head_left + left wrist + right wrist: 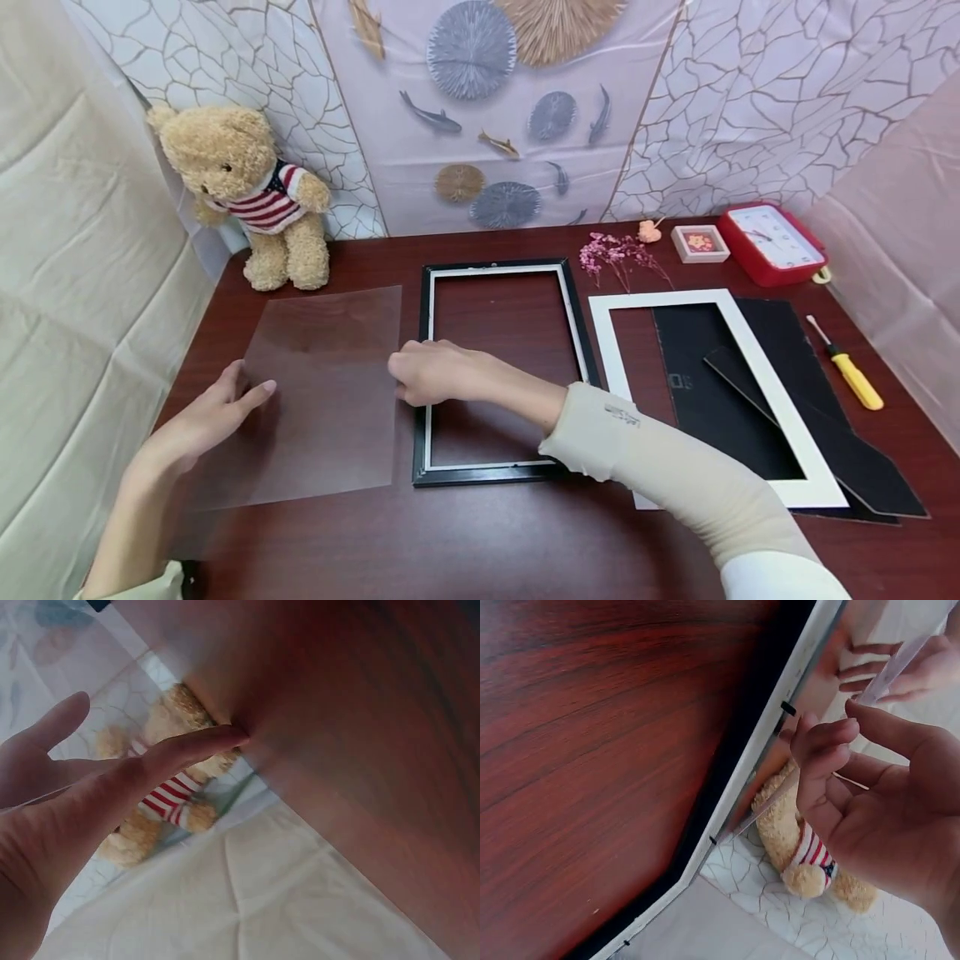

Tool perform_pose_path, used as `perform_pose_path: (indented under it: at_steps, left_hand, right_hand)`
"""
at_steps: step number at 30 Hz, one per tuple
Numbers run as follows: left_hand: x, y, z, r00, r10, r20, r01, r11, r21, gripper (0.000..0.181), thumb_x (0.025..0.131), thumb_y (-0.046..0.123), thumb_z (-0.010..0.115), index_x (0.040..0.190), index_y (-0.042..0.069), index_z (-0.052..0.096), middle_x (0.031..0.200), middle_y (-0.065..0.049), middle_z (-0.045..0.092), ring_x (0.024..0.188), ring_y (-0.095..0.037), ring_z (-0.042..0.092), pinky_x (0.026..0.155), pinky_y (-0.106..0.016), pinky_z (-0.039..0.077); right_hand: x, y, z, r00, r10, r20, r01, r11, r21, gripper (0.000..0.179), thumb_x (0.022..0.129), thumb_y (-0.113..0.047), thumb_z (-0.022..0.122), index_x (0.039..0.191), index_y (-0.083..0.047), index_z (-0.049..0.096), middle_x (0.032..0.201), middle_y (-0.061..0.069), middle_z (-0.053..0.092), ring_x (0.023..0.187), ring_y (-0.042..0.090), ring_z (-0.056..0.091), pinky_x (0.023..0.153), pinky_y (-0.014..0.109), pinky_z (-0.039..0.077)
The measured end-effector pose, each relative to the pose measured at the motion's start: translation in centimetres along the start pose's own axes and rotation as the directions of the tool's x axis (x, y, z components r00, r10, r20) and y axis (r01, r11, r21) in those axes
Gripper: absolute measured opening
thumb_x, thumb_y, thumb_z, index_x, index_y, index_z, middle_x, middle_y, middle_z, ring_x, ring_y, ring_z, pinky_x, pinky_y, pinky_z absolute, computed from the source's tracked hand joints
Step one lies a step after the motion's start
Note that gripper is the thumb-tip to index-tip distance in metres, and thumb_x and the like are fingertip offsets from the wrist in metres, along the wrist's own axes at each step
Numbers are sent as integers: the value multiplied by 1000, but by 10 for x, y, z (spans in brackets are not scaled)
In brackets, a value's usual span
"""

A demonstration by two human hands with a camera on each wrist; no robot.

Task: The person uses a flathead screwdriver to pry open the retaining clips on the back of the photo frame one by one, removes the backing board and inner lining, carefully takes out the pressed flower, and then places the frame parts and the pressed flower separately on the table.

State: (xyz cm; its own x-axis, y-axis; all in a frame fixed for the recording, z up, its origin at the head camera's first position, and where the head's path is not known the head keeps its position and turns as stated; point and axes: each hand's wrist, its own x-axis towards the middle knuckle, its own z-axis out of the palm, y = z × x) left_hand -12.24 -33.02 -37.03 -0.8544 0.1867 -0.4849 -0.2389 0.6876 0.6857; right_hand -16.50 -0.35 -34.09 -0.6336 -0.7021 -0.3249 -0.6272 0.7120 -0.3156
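A clear plastic sheet point(330, 400) is on the left part of the table, with hazy reflections across it. My right hand point(431, 372) pinches its right edge, the fingers curled, as the right wrist view point(885, 802) also shows. At the sheet's left edge, my left hand point(206, 421) has its thumb and fingers stretched apart; a straight finger meets the tabletop in the left wrist view. Beneath my right wrist, a black picture frame point(480, 477) with a pale inner rim lies flat, just right of the sheet.
Right of the frame, a white mat point(660, 300) overlaps a black backing board point(780, 333). A yellow-handled screwdriver point(858, 383) lies beyond them. Along the back are a teddy bear point(262, 200), pink dried flowers point(618, 250), a small box point(701, 244) and a red clock point(776, 242).
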Motion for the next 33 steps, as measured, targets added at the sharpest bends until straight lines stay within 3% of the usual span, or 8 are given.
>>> perform_pose_path:
  at_steps: [7, 11, 17, 21, 24, 26, 30, 33]
  left_hand:
    - [10, -12, -9, 999, -15, -32, 17, 998, 60, 104, 117, 53, 41, 163, -16, -22, 171, -48, -10, 161, -65, -5, 123, -82, 13]
    - [18, -16, -9, 997, -51, -59, 57, 994, 95, 108, 116, 57, 43, 163, -17, -19, 170, -46, -14, 161, -62, -10, 129, -76, 7]
    - [28, -22, -5, 999, -33, -25, 36, 993, 116, 101, 118, 42, 46, 159, -24, -18, 165, -46, -29, 156, -62, -25, 127, -77, -4]
    - [52, -49, -3, 999, -11, -32, 17, 981, 192, 118, 112, 64, 49, 160, -25, -12, 166, -44, -30, 156, -62, -26, 126, -78, -5]
    - [75, -69, 0, 998, 23, -53, -7, 955, 297, 124, 108, 69, 52, 159, -28, -6, 166, -48, -23, 157, -66, -18, 127, -78, 2]
    - [87, -71, 4, 997, 30, -72, 0, 925, 380, 121, 109, 64, 54, 156, -32, -2, 164, -54, -18, 156, -70, -12, 126, -78, 10]
    - [100, -59, 14, 993, 35, -115, 30, 856, 516, 110, 114, 51, 54, 148, -41, 4, 155, -65, -8, 151, -79, -3, 125, -78, 18]
    - [104, -45, 18, 991, 14, -134, 68, 806, 588, 103, 117, 47, 48, 144, -44, 8, 151, -68, -4, 149, -81, 1, 127, -77, 15]
  right_hand:
    - [40, 13, 24, 1000, -3, 21, 3, 1000, -8, 31, 109, -17, 64, 80, -14, 56, 73, -3, 44, 57, 10, 35, 55, 28, 36]
    - [34, -1, 12, 999, 34, 35, -34, 999, -9, 24, 109, -14, 65, 86, -11, 61, 79, -1, 51, 63, 12, 42, 62, 30, 43]
    - [48, -12, 18, 996, 72, 52, -70, 996, -48, 24, 110, -14, 58, 86, -15, 60, 80, -4, 48, 69, 13, 43, 64, 32, 42]
    - [53, -16, 20, 991, 112, 67, -108, 992, -58, 20, 111, -14, 55, 97, -15, 69, 86, -1, 60, 73, 15, 51, 68, 35, 48]
    - [55, -9, 22, 992, 113, 61, -110, 993, -50, 19, 112, -16, 54, 102, -15, 71, 90, 0, 62, 75, 15, 51, 68, 36, 49]
    - [52, -5, 18, 992, 106, 66, -104, 994, -39, 18, 112, -17, 54, 102, -14, 69, 88, 0, 59, 73, 15, 48, 66, 35, 47]
    - [37, 2, 8, 996, 76, 44, -76, 997, -19, 22, 114, -23, 57, 98, -13, 68, 82, -2, 53, 68, 13, 45, 61, 31, 41]
    - [8, -1, -7, 998, 52, 32, -53, 999, 3, 24, 114, -26, 62, 95, -12, 68, 79, -2, 53, 66, 12, 49, 62, 28, 42]
